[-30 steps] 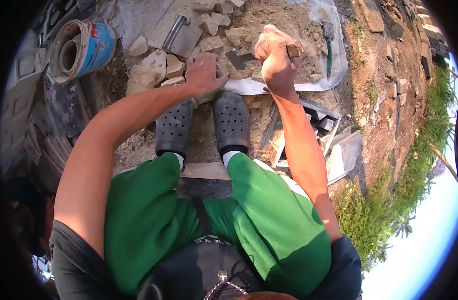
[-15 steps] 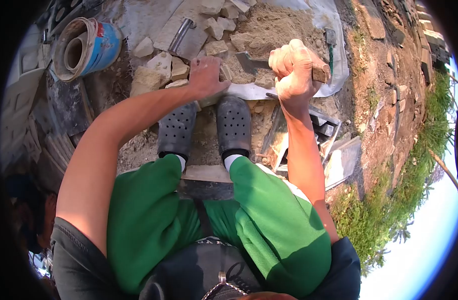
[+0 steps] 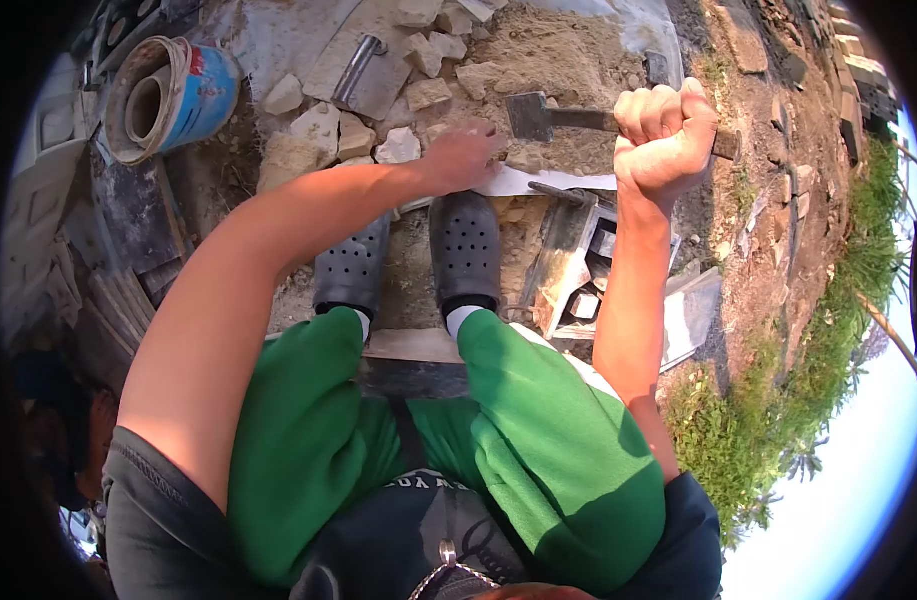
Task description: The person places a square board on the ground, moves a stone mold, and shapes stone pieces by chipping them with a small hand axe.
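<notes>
My right hand (image 3: 666, 130) is closed round the handle of a hammer (image 3: 529, 117). Its dark, flat metal head points left, raised over the sandy debris. My left hand (image 3: 463, 158) reaches low in front of my feet, its back towards me. Motion smears its fingers, and whatever lies under the palm is hidden. Just left of it sits a pale, broken stone (image 3: 398, 147). Farther left are more rough stones, among them a whitish one (image 3: 316, 132). The hammer head is apart from my left hand, a short way to its upper right.
A blue bucket (image 3: 203, 95) with a worn rim stands at upper left. A metal tool with a tubular handle (image 3: 358, 72) lies among the rubble. Near my right shin is a wooden box (image 3: 563, 270) holding dark objects. My grey clogs (image 3: 465, 245) stand below the debris.
My right hand has moved right with the hammer, showing more of its head and handle. My left hand has shifted right, uncovering the pale stone beside it.
</notes>
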`<move>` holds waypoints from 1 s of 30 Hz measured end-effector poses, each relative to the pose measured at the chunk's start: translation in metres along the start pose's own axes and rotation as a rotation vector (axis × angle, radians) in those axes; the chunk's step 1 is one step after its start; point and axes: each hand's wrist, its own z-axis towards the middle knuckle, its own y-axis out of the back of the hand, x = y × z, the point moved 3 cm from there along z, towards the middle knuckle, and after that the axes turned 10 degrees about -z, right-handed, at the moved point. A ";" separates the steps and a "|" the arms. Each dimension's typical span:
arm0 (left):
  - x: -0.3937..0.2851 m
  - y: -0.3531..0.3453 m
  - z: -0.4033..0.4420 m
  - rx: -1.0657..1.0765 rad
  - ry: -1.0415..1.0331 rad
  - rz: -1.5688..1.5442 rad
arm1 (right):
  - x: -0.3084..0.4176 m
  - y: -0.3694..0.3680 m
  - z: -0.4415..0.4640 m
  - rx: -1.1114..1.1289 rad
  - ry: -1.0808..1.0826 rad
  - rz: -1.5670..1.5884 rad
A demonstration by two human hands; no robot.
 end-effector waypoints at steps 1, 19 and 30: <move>-0.004 -0.007 0.008 -0.004 0.001 -0.003 | 0.002 0.000 0.000 0.005 -0.001 -0.002; -0.009 -0.016 0.013 0.035 -0.153 0.050 | 0.017 0.020 0.002 -0.067 0.107 -0.091; 0.035 0.039 -0.002 -0.111 -0.072 0.011 | 0.014 0.005 -0.005 -0.087 0.055 -0.046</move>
